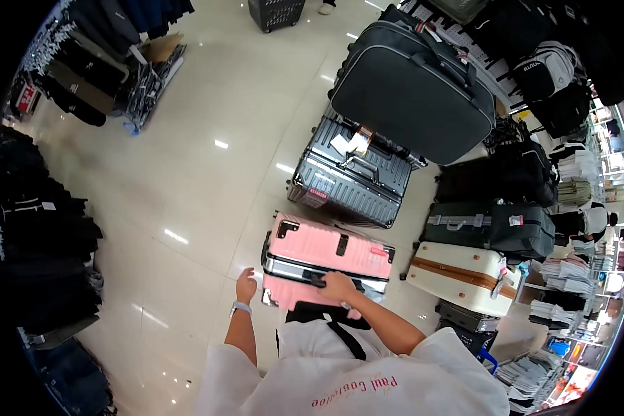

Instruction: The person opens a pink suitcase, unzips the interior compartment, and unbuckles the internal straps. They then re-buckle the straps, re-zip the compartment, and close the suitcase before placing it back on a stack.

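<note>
A pink suitcase with black corner guards and a silver band stands directly in front of me. My right hand is wrapped around the dark handle on its silver band. To the left of the suitcase, my left hand hangs over the floor with its fingers loosely apart and nothing visible in them. A gap separates that hand from the suitcase's edge. Just beyond the pink one is a dark grey ribbed suitcase with white tags on its handle.
A large black fabric suitcase stands farther off. On the right are a cream suitcase with brown trim and a dark green one, before shelves of folded clothes. Dark garments hang at left; a grey basket is at the top.
</note>
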`<state>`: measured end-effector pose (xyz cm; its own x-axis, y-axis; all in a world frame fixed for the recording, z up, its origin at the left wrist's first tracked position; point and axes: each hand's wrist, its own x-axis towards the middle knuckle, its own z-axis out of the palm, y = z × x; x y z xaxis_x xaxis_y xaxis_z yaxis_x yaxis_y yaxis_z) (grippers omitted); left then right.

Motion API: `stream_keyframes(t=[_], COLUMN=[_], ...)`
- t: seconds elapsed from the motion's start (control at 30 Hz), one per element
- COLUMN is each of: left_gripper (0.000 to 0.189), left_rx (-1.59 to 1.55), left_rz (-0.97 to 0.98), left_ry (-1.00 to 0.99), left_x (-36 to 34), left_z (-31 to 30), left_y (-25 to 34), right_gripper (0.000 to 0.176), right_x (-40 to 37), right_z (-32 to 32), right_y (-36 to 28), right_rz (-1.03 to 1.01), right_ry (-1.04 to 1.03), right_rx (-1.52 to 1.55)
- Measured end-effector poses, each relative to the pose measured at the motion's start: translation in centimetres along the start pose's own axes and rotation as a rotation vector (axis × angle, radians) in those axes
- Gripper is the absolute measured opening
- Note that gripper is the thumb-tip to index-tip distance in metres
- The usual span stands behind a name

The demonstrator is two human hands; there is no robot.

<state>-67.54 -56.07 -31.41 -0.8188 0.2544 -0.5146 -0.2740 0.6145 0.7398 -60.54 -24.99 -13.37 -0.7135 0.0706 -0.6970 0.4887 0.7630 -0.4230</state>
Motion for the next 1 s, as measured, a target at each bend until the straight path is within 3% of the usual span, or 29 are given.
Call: stream_keyframes(t=[0.03,0.07,0.1,0.23,0.27,0.3,0.37,0.43,0.5,0.63,0.8,0.93,1.0], left_gripper=[0.051,0.054,0.057,0.052,0.044,0.044,0.036,0.031,0.03,0.032,0.027,0.021,0.024], left_rx=[0.048,0.103,0.156,0.114,0.11,0.113,0.041,-0.001,0.24,0.329,0.183,0.239,0.215], left_rz=[-0.01,0.107,0.223,0.395,0.371,0.384,0.221,0.31,0.502,0.482,0.68,0.537,0.516], left_ry=[-0.039,-0.032,-0.026,0.02,0.021,0.028,0.139,0.181,0.072,-0.164,-0.077,-0.102,0.043], left_x=[-1.0,-1.4,-1.7,-2.8,-3.5,-3.9,-4.7,-3.9,-2.2,-2.3,-3.7,-5.6,-5.9], left_z=[-0.5,-0.6,-0.6,-1.6,-2.5,-2.9,-3.4,-3.8,-4.8,-7.9,-10.6,-12.8,-13.5], left_y=[1.1,1.5,1.8,6.3,8.2,9.3,10.1,9.4,8.6,13.3,15.4,20.4,21.2], right_gripper=[0.036,0.034,0.029,0.024,0.025,0.025,0.026,0.025,0.024,0.021,0.019,0.018,0.017], right_x=[-1.6,-3.1,-4.4,-9.0,-10.2,-11.6,-13.9,-15.9,-17.5,-18.5,-20.4,-22.7,-23.8], right_z=[-1.5,-3.0,-4.1,-7.5,-8.2,-9.4,-10.2,-9.3,-9.1,-10.1,-13.9,-17.6,-19.2], right_y=[-0.8,-1.6,-1.9,-1.0,-0.5,-0.7,-0.8,-0.3,-0.1,0.4,2.1,1.0,0.3], right_rz=[0.013,0.011,-0.023,-0.124,-0.212,-0.172,-0.117,-0.168,-0.217,-0.248,-0.212,-0.223,-0.224], right_ry=[-0.051,-0.062,-0.033,0.075,0.143,0.073,-0.037,0.018,0.041,0.112,0.134,0.203,0.213], right_rx=[0.006,0.022,0.043,0.087,0.058,0.106,0.189,0.124,0.159,0.147,0.258,0.28,0.281])
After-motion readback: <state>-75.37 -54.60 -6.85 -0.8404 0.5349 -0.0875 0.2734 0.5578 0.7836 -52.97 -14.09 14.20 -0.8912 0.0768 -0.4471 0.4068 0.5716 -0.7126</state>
